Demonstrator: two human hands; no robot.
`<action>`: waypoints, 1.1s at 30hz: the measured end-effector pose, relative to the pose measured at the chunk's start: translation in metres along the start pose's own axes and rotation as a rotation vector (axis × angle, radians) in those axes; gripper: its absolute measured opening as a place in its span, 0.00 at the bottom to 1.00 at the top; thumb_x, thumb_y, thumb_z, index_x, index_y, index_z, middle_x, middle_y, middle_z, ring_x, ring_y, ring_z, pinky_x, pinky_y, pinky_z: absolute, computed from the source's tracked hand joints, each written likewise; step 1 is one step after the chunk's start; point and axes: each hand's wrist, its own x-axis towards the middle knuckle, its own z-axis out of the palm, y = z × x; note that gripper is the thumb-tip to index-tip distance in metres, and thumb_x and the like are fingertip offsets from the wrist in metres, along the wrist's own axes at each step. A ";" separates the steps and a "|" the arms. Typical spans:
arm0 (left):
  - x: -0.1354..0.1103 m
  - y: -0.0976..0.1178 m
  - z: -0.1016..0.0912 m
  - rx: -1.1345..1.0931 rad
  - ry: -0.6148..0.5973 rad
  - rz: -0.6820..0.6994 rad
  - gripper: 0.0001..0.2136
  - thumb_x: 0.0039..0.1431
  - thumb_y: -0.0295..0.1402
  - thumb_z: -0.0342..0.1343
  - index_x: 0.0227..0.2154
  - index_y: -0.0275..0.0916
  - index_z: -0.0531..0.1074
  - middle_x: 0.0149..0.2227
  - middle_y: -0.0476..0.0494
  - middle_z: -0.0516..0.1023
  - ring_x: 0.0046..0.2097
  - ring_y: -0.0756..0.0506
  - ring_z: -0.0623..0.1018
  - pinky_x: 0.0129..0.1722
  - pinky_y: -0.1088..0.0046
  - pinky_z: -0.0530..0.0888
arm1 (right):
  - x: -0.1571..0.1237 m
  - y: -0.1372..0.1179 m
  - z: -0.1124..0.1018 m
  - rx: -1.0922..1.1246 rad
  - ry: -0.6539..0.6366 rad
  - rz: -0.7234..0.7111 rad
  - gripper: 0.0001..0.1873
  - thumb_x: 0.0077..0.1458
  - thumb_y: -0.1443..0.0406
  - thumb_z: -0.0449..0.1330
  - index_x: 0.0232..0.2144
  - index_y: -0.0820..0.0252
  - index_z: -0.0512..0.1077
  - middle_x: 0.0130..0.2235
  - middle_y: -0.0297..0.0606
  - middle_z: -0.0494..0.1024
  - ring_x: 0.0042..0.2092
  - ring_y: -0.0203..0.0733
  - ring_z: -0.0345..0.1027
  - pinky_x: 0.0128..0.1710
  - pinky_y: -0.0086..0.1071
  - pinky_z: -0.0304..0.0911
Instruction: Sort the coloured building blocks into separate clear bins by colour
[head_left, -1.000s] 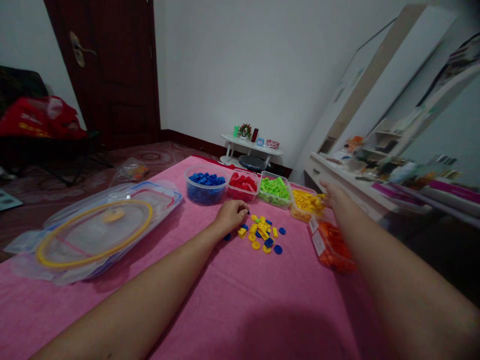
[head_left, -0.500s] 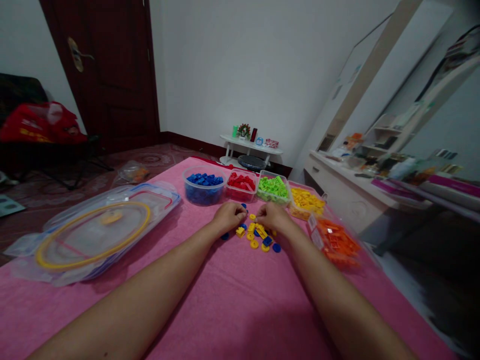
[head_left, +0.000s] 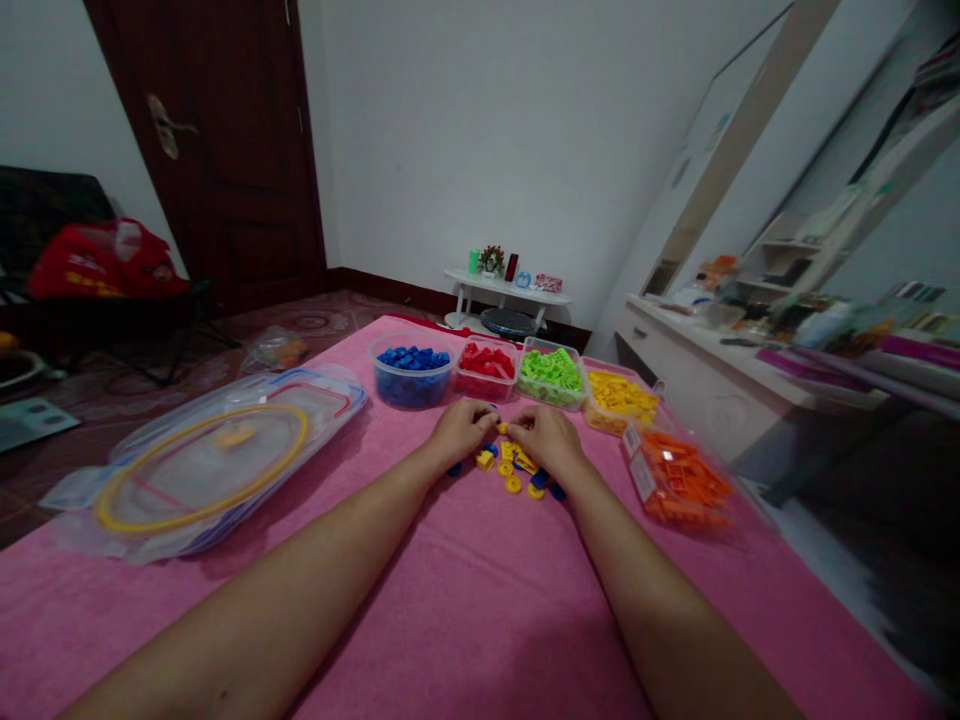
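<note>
"Where's the yellow piece (head_left: 502, 428)?"
"Over the desk (head_left: 465, 600), seemingly pinched by the right hand (head_left: 546, 436), just beside the left hand (head_left: 463, 428), whose hold I can't tell."
"Best steady the left, align squarely."

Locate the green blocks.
In the head view, the green blocks sit in a box right of centre, between the boxed red blocks and boxed yellow blocks, beyond the right hand.
</note>
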 end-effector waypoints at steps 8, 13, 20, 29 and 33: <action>0.003 0.013 0.006 -0.390 0.019 -0.175 0.22 0.60 0.48 0.44 0.37 0.34 0.73 0.29 0.43 0.77 0.26 0.49 0.76 0.25 0.76 0.69 | 0.002 -0.006 -0.010 0.282 0.110 -0.151 0.09 0.49 0.63 0.57 0.30 0.60 0.76 0.30 0.36 0.79 0.30 0.37 0.70 0.28 0.27 0.60; 0.004 0.000 -0.001 -0.002 0.158 -0.076 0.10 0.55 0.34 0.52 0.32 0.36 0.77 0.33 0.42 0.80 0.34 0.47 0.77 0.32 0.75 0.69 | 0.020 0.011 -0.020 0.205 -0.162 -0.093 0.03 0.41 0.70 0.61 0.21 0.61 0.75 0.21 0.34 0.76 0.24 0.36 0.69 0.23 0.25 0.58; 0.006 -0.014 -0.007 0.049 0.226 -0.106 0.09 0.54 0.31 0.53 0.32 0.38 0.79 0.34 0.42 0.81 0.36 0.46 0.77 0.34 0.74 0.69 | 0.067 0.031 -0.062 0.172 0.324 0.005 0.13 0.48 0.65 0.60 0.37 0.66 0.76 0.34 0.44 0.79 0.32 0.40 0.71 0.33 0.31 0.63; 0.007 -0.021 -0.014 -0.204 0.420 -0.174 0.10 0.53 0.32 0.52 0.33 0.34 0.77 0.29 0.42 0.79 0.30 0.47 0.77 0.32 0.74 0.70 | 0.016 -0.018 0.006 0.117 0.066 -0.468 0.11 0.51 0.67 0.57 0.38 0.60 0.77 0.42 0.40 0.77 0.45 0.41 0.68 0.48 0.32 0.60; 0.007 -0.028 -0.014 -0.232 0.448 -0.184 0.11 0.53 0.32 0.52 0.32 0.34 0.77 0.30 0.42 0.79 0.31 0.47 0.77 0.32 0.74 0.71 | 0.017 -0.025 0.034 -0.018 -0.086 -0.374 0.19 0.53 0.69 0.55 0.48 0.58 0.73 0.51 0.42 0.73 0.51 0.42 0.65 0.52 0.33 0.57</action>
